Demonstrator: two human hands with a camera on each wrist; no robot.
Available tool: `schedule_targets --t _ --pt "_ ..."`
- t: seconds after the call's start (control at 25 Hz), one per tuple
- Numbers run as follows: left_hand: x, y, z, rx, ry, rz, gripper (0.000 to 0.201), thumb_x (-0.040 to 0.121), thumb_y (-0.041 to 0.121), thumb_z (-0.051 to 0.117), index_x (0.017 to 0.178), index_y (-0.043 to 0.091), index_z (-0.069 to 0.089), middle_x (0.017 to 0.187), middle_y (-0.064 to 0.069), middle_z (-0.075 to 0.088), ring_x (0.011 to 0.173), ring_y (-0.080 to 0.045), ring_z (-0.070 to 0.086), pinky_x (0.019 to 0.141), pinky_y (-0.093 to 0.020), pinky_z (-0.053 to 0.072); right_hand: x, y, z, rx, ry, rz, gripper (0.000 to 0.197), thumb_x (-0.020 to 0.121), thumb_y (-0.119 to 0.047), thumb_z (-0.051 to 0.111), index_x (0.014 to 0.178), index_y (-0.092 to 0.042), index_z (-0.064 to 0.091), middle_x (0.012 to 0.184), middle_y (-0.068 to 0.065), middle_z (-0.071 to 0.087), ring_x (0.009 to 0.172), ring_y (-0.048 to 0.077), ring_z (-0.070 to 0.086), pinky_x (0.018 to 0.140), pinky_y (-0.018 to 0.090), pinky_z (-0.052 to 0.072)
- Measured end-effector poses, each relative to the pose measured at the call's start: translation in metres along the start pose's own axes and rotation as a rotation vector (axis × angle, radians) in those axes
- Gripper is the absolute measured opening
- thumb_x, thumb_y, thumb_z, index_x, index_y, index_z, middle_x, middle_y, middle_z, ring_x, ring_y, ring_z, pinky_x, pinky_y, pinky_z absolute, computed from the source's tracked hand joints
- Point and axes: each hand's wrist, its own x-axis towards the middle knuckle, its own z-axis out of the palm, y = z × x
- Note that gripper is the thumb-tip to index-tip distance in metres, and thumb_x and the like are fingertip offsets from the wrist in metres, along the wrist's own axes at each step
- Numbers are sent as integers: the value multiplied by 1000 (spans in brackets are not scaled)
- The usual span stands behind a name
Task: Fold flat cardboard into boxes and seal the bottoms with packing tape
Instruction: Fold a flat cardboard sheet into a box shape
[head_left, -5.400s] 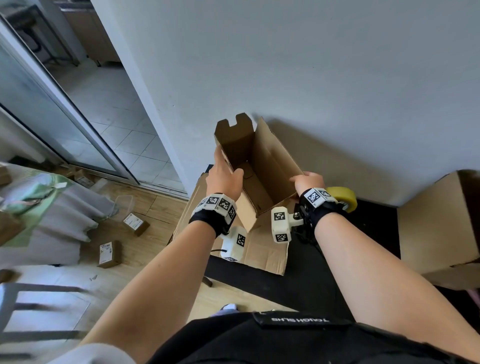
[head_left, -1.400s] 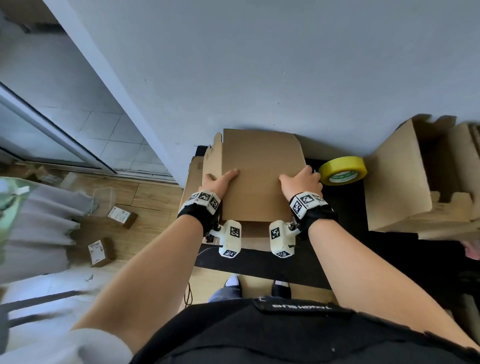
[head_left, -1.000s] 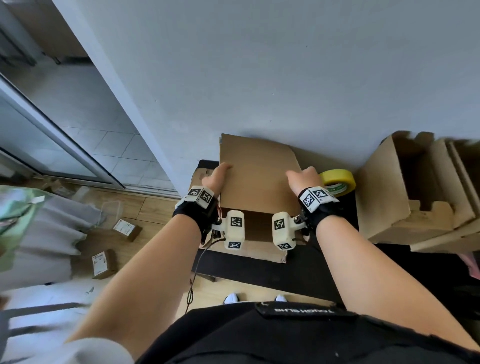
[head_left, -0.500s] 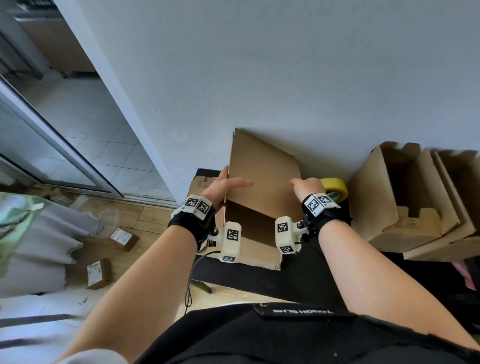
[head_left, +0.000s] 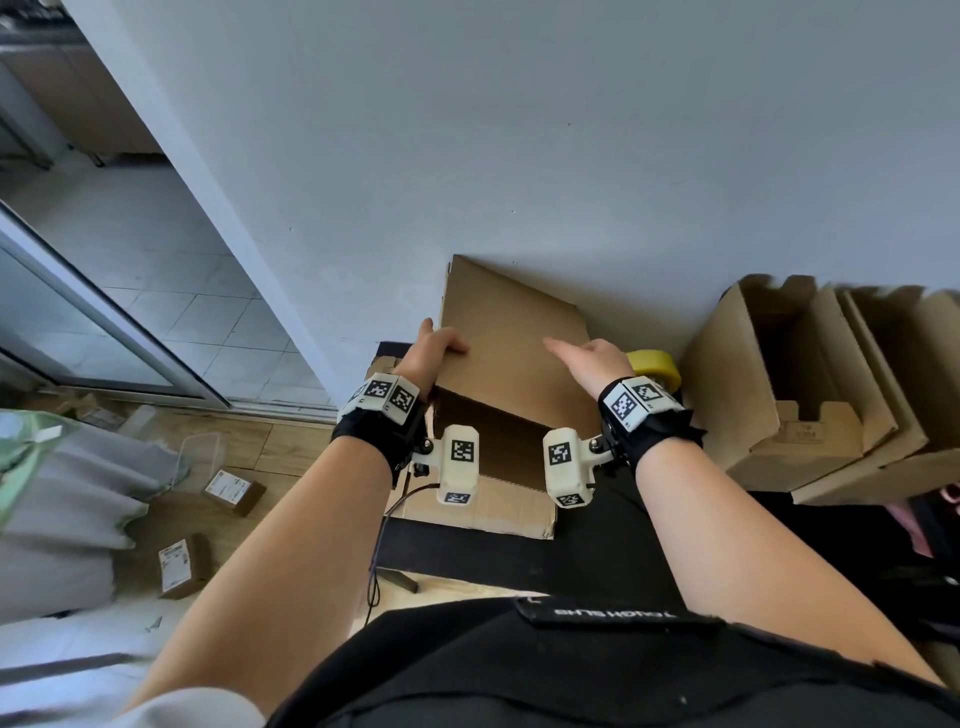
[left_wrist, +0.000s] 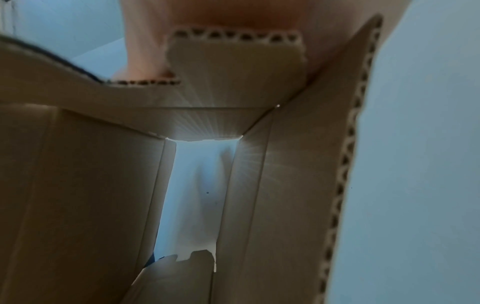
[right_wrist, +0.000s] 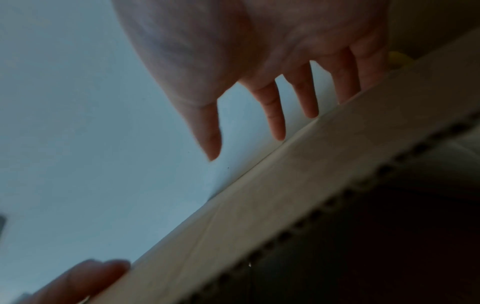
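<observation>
Your left hand (head_left: 434, 347) grips the cardboard box (head_left: 511, 343) by its near-left edge; your right hand (head_left: 597, 358) hovers over its top panel, fingers spread, holding nothing. You hold the box tilted above the desk (head_left: 467, 551), near the wall. Risk: one-handed, the unsealed box may skew or collapse. Count: one tape roll (head_left: 655, 365) right of it, at least two folded boxes (head_left: 769, 395) far right.

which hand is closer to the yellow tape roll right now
Right. The right hand hovers open over the cardboard box, just left of the yellow tape roll. The left hand grips the box's far left edge.
</observation>
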Motion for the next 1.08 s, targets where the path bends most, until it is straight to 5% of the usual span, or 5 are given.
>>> schedule_targets --t 0.32,0.48,0.68,0.84,1.08 --pt "1 10 -11 -35 83 -118 9 79 17 58 80 10 52 74 -7 57 70 -26 55 76 -33 42 -29 10 -4 -408 -471 -265 138 43 -68 85 152 -43 5 162 5 -10 148 34 9 115 56 25" --pt "-7 13 -8 -81 63 -96 23 73 23 63 89 9 56 80 -9 59 72 -26 57 76 -34 45 -30 15 4 -366 -228 -246 119 57 -23 89 150 -38 16 160 7 -1 143 42 21 110 54 35" --pt "-14 11 -6 -243 11 -32 55 76 54 67 114 15 63 97 -6 65 88 -25 70 63 -30 51 -25 8 -34 7 60 -300 57 65 -35 79 119 -27 63 122 -2 59 114 19 55 92 30 45" --pt "33 -5 -14 -105 171 -10 124 43 95 54 142 19 47 143 -13 51 131 -36 49 104 -51 43 -33 -14 -52 137 363 -298 43 71 -47 77 105 -21 68 106 -5 67 101 16 62 90 31 49" --pt "-21 27 0 129 257 49 70 99 63 12 129 14 52 104 -8 56 103 -23 57 96 -30 42 -36 -25 -38 301 445 -306 67 84 -33 72 135 -11 34 136 9 41 104 19 49 86 26 38"
